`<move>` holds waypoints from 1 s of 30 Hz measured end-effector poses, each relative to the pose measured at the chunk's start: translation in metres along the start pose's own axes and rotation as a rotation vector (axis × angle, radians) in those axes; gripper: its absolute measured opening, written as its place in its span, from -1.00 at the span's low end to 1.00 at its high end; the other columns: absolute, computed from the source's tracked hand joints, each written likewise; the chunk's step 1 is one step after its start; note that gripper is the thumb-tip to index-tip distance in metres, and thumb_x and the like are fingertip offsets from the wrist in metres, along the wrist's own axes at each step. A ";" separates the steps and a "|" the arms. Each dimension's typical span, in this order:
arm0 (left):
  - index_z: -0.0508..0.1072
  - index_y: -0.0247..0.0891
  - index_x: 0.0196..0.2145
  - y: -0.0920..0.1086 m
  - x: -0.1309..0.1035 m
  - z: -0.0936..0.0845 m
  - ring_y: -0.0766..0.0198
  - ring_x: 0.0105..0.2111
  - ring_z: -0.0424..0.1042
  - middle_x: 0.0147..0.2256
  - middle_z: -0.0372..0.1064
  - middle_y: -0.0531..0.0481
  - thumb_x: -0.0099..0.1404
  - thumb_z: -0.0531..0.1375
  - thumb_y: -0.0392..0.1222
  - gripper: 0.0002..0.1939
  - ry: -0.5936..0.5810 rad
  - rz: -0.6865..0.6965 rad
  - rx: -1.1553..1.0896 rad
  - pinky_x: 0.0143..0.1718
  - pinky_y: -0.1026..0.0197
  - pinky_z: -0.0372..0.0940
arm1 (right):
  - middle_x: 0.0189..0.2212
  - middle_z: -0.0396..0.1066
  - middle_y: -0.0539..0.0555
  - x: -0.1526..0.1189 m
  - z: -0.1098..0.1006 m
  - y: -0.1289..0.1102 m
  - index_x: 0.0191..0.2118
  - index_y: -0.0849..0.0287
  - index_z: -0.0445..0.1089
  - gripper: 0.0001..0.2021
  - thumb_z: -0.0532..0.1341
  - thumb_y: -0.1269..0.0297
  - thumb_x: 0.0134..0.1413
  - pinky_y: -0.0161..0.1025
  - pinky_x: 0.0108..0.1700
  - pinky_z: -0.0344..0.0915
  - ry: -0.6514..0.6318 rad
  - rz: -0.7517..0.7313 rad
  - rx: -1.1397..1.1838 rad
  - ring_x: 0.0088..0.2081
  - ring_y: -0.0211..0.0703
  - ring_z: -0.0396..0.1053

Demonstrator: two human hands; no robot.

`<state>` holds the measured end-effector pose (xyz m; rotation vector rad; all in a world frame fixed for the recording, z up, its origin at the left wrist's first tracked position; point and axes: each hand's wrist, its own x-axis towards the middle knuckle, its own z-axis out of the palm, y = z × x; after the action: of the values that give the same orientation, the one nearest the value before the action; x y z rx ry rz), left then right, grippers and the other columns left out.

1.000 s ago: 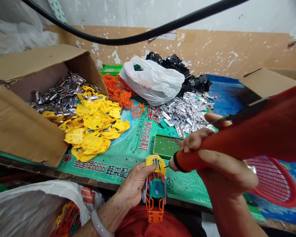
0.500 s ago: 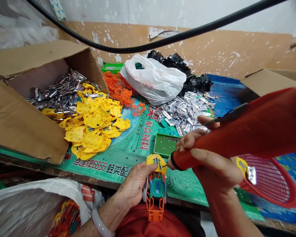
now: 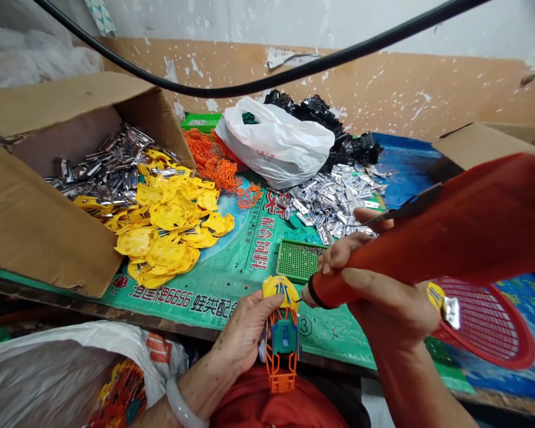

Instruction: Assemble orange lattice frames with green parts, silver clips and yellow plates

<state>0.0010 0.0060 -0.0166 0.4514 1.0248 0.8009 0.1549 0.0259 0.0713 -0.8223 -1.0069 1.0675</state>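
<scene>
My left hand (image 3: pixel 245 333) pinches the yellow front of a toy car body (image 3: pixel 284 339), which has an orange frame and a green middle piece. My right hand (image 3: pixel 378 297) is wrapped round a red power screwdriver (image 3: pixel 446 223) that slants down to the left. Its tip meets or nearly meets the right side of the yellow part; the exact contact is too small to tell. Just beyond the hands lies a green mesh tray (image 3: pixel 296 260) holding small screws.
Yellow parts (image 3: pixel 169 214) spill from a cardboard box (image 3: pixel 44 220) at left. Behind are orange frames (image 3: pixel 214 160), a white plastic bag (image 3: pixel 276 142), silver pieces (image 3: pixel 334 196) and black parts (image 3: pixel 356 145). A red basket (image 3: pixel 508 333) stands right. A black cable (image 3: pixel 232 91) hangs across the top.
The view has shifted very slightly. The toy body sits a little higher in the picture; both hands keep their holds, and the screwdriver stays beside the yellow part.
</scene>
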 end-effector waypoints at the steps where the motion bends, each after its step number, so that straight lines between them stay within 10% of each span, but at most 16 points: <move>1: 0.50 -0.35 -0.39 -0.001 0.000 0.000 0.46 -0.70 0.25 -0.60 0.40 0.06 0.02 0.37 -0.05 -0.69 0.016 0.003 0.018 -0.69 0.40 0.15 | -0.52 0.39 -0.10 0.000 0.000 0.001 -0.05 -0.02 0.31 -0.45 0.34 0.45 -0.29 -0.18 -0.42 0.33 0.005 0.002 -0.008 -0.50 -0.21 0.34; 30: 0.49 -0.33 -0.41 -0.003 0.003 -0.002 0.37 -0.67 0.31 -0.63 0.37 0.06 0.01 0.36 -0.05 -0.71 0.012 0.003 0.023 -0.62 0.34 0.21 | -0.54 0.40 -0.10 -0.002 0.005 0.004 -0.20 0.02 0.38 -0.63 0.35 0.44 -0.22 -0.12 -0.28 0.29 -0.020 -0.086 -0.099 -0.47 -0.20 0.33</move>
<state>0.0016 0.0059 -0.0209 0.4687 1.0453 0.7960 0.1490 0.0258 0.0688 -0.8424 -1.1100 0.9602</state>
